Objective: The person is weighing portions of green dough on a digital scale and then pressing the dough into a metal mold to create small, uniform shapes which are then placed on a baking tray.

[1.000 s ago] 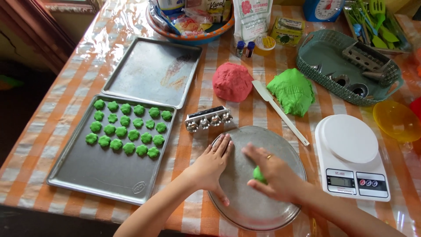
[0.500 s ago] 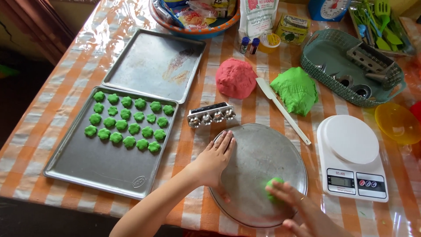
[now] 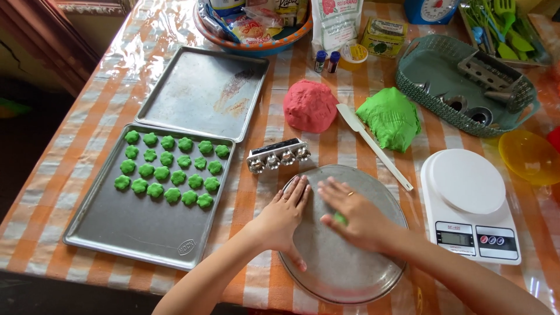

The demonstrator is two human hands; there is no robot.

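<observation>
Right hand [image 3: 360, 217] back up mid-plate [image 3: 326, 274], flat over green dough [image 3: 340, 219]; left hand [image 3: 284, 213] spread on rim; tray [image 3: 146, 227] left of plate half-filled, lumps remaining.

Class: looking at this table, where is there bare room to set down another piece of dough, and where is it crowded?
Free: the upper baking tray, and the near half of the lower tray below the green cookies. Crowded: the round plate under both hands, and the table's far edge.
</observation>
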